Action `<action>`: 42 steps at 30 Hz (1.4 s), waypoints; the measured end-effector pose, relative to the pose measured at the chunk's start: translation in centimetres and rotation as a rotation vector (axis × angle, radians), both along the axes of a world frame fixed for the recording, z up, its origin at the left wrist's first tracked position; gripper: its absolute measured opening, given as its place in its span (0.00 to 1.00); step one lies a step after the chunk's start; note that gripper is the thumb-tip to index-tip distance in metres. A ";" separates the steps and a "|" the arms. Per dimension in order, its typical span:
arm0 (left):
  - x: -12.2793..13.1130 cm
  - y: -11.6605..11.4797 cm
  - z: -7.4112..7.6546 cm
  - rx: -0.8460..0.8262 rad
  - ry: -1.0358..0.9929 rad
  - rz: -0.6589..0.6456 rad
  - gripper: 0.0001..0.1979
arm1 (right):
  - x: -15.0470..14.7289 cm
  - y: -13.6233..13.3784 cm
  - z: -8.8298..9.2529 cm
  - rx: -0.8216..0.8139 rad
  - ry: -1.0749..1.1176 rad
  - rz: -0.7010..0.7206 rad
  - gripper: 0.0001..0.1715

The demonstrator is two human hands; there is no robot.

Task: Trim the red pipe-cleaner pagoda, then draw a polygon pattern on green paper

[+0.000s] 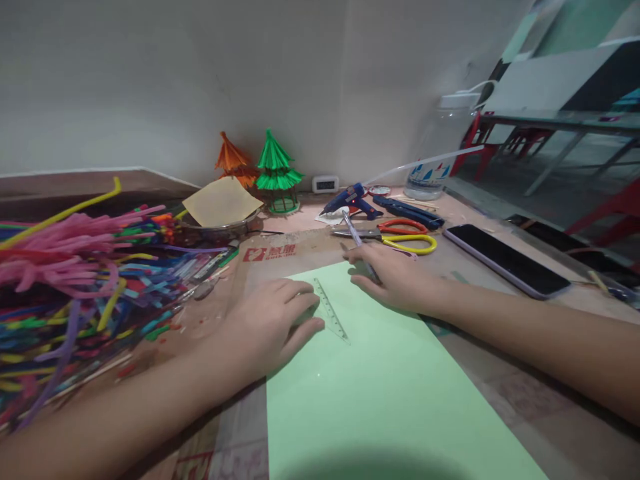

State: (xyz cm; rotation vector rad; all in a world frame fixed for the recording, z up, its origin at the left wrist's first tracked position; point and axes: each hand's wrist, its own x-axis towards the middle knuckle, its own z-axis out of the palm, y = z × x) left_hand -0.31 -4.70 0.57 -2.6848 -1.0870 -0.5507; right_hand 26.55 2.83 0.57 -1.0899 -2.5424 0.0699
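A light green sheet of paper (380,400) lies in front of me on the table. On its upper left part rests a clear set square (332,312) with a marked scale along one edge. My left hand (280,320) is over the left edge of the sheet, its bent fingers closed on the set square. In my right hand (387,273) is a pen (353,230), tilted with its upper end pointing away from me. This hand rests at the sheet's upper right edge, to the right of the set square and apart from it.
Colourful pipe cleaners (75,267) crowd the left side. Two tree-like models, orange (231,157) and green (275,163), stand by the wall. Scissors (410,241), a glue gun (350,199), a utility knife (410,211), a phone (505,259) and a bottle (437,147) lie or stand beyond and right.
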 end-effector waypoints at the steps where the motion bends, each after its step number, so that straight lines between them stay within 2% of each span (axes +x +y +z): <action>1: -0.1 0.0 -0.2 -0.029 -0.007 -0.003 0.18 | 0.1 0.1 0.0 0.002 0.005 0.000 0.14; 11: -2.3 0.5 -0.4 -0.130 0.001 0.057 0.18 | 0.6 0.9 0.0 0.027 0.036 -0.031 0.17; 14: -2.1 0.9 -0.5 -0.131 0.009 0.075 0.17 | 0.5 1.1 -0.4 0.026 0.071 -0.045 0.17; 19: -1.0 1.0 -0.7 -0.149 -0.027 0.064 0.15 | 0.5 1.4 -0.3 0.034 0.151 -0.025 0.11; 22: -0.8 0.9 -0.5 -0.151 -0.031 0.050 0.15 | 0.6 0.7 0.4 0.027 0.326 0.069 0.10; 23: -0.8 0.9 -0.4 -0.149 -0.028 0.042 0.14 | 0.6 0.1 0.7 -0.032 0.423 0.137 0.11; 25: -0.8 1.0 -0.2 -0.141 -0.022 0.027 0.15 | 0.4 -1.4 1.1 -0.284 0.609 0.304 0.12; 26: -0.8 1.0 -0.2 -0.135 -0.020 0.020 0.15 | 0.2 -2.4 1.3 -0.449 0.624 0.360 0.11; 28: -0.9 1.0 -0.1 -0.126 -0.020 0.008 0.15 | -0.1 -4.1 1.5 -0.676 0.584 0.458 0.11; 29: -1.0 1.0 -0.2 -0.122 -0.022 0.004 0.15 | -0.3 -4.9 1.6 -0.778 0.611 0.445 0.12; 31: -1.0 1.0 -0.2 -0.115 -0.026 -0.004 0.15 | -0.6 -6.0 1.6 -0.841 0.725 0.377 0.13; 33: -1.1 1.0 -0.3 -0.107 -0.030 -0.010 0.16 | -0.8 -6.3 1.6 -0.821 0.777 0.342 0.14; 37: -1.0 0.9 -0.5 -0.089 -0.039 -0.017 0.17 | -0.8 -5.5 1.7 -0.979 0.771 0.324 0.15; 38: -0.9 0.8 -0.5 -0.088 -0.038 -0.018 0.17 | -0.7 -5.1 1.7 -0.931 0.786 0.294 0.15; 39: -0.9 0.7 -0.6 -0.088 -0.037 -0.019 0.17 | -0.6 -4.7 1.8 -0.809 0.783 0.260 0.14; 42: -0.7 0.3 -0.7 -0.095 -0.033 -0.020 0.18 | -0.1 -3.4 1.6 -0.369 0.651 0.182 0.17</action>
